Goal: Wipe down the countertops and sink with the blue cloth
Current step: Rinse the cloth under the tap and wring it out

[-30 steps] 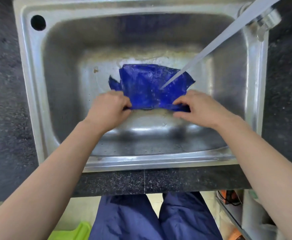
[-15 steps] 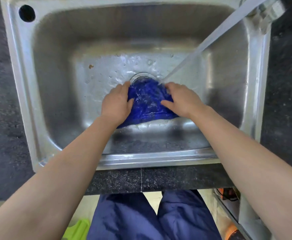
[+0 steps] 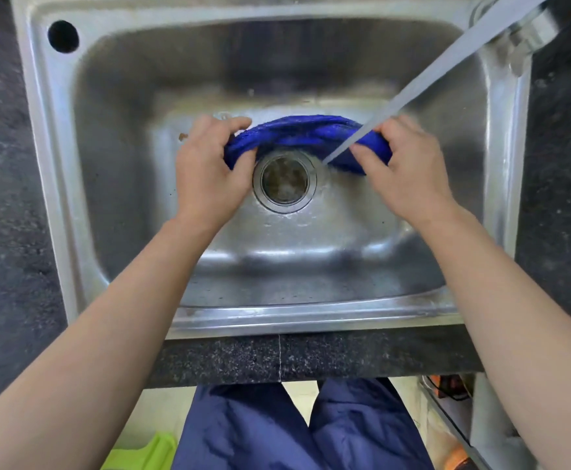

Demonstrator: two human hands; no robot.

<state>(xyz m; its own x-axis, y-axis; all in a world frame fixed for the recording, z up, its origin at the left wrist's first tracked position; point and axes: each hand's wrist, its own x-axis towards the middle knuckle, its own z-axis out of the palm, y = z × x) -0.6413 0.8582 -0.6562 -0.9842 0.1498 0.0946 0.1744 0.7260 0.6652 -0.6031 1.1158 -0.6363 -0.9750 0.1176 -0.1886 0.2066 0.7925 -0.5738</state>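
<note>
The wet blue cloth is bunched into a long roll and stretched across the steel sink just behind the open drain. My left hand grips its left end and my right hand grips its right end. A stream of water runs from the tap at the top right and lands on the cloth by my right hand. Dark speckled countertop lies on both sides of the sink.
A round hole sits in the sink rim at the top left. The counter's front edge runs below the sink, with my blue trousers under it. A green object lies on the floor at the left, shelving at the lower right.
The cloth was spread flat, then pressed in a bundle over the drain. Now my hands have pulled apart and moved back, stretching it into a roll and uncovering the drain.
</note>
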